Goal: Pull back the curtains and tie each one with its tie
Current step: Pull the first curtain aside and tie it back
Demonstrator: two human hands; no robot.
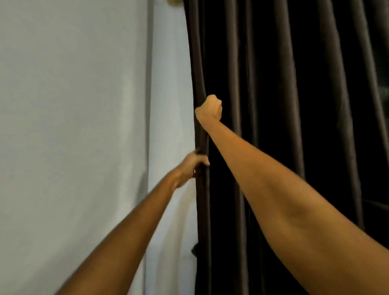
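Note:
A dark brown pleated curtain hangs over the right half of the view, its left edge running down beside the wall. My right hand is clenched on that left edge, high up. Lower down, my left hand grips the same edge, with its fingers wrapped round the fabric from the wall side. A small dark piece sticks out from the curtain's edge near the bottom; whether it is the tie is unclear.
A pale grey wall fills the left half, with a narrow vertical corner line. A bit of a wooden fitting shows at the top. Behind the curtain at far right is a dark window area.

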